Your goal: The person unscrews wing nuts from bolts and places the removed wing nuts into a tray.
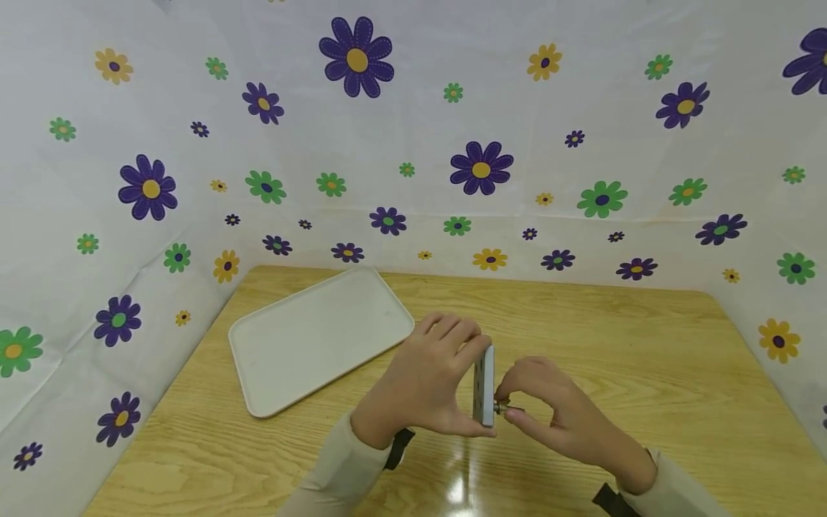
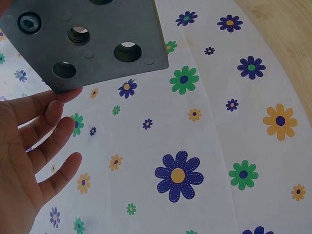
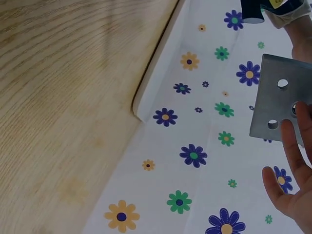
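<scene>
Plate (image 1: pixel 486 388) — nearly edge-on from head, holes (image 2: pixel 127 52) plain from left wrist

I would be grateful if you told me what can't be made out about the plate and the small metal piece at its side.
- Metal fastener, head view: exact type unclear; it is tiny and partly covered by the right hand.
- Metal plate, left wrist view: full outline cut off by the top edge.
- Same plate, right wrist view: cut off by the right edge and partly covered by the right hand.
</scene>
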A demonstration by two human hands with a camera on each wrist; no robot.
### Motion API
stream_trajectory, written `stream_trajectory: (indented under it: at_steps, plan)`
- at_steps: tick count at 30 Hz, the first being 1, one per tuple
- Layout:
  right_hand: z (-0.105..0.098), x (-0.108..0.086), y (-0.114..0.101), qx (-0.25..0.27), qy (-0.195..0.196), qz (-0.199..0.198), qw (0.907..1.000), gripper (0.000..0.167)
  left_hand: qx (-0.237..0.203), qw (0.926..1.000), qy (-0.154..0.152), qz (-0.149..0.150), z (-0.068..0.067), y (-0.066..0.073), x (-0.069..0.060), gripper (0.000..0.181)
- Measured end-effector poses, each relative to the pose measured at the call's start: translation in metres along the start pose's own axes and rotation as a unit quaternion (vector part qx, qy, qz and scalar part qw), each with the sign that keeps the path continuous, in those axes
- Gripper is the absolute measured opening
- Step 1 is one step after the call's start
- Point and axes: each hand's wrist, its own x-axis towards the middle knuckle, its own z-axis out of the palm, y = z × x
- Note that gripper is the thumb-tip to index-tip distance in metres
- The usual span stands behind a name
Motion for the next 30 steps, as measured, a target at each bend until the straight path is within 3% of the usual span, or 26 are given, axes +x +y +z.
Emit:
stream_trajectory:
  at_steps: [3, 5, 8, 11, 13, 15, 16, 18, 24, 27, 30]
  plan:
    - [0.002, 0.001, -0.001, -0.065, 0.005, -0.036, 0.9972, 0.009, 0.004, 1.0, 0.0, 0.002, 0.001, 0.0, 0.0, 0.09]
    - [0.004, 0.003, -0.002, -0.125, 0.022, -0.084, 0.9883, 0.018, 0.008, 1.0, 0.0, 0.003, 0.001, 0.0, 0.0, 0.09]
    - [0.006, 0.007, -0.003, -0.218, 0.058, -0.171, 0.9591, 0.025, 0.008, 1.0, -0.001, 0.002, 0.001, 0.0, 0.0, 0.09]
    - [0.007, 0.011, -0.005, -0.271, 0.084, -0.232, 0.9303, 0.024, 0.007, 1.0, -0.005, 0.0, 0.001, 0.0, 0.0, 0.09]
    - [0.007, 0.013, -0.006, -0.289, 0.095, -0.255, 0.9178, 0.024, 0.005, 1.0, -0.007, -0.001, 0.001, 0.001, 0.0, 0.09]
    - [0.008, 0.012, -0.006, -0.292, 0.1, -0.261, 0.9146, 0.024, 0.005, 1.0, -0.008, -0.001, 0.001, 0.001, 0.0, 0.09]
    - [0.008, 0.012, -0.006, -0.291, 0.101, -0.259, 0.9155, 0.023, 0.005, 1.0, -0.006, 0.0, 0.001, 0.001, 0.0, 0.09]
    - [0.008, 0.01, -0.004, -0.274, 0.094, -0.235, 0.9279, 0.024, 0.008, 1.0, -0.002, 0.001, 0.001, 0.001, 0.0, 0.09]
    - [0.005, 0.002, 0.0, -0.143, 0.059, -0.072, 0.9852, 0.03, 0.007, 1.0, 0.003, 0.002, 0.001, 0.0, 0.0, 0.09]
    - [0.002, -0.001, 0.001, -0.069, 0.03, -0.004, 0.9972, 0.019, 0.001, 1.0, -0.002, 0.0, 0.001, 0.0, 0.0, 0.089]
    - [-0.002, -0.004, 0.0, -0.024, -0.008, 0.055, 0.9982, 0.021, 0.001, 1.0, -0.003, 0.0, 0.001, 0.0, 0.0, 0.089]
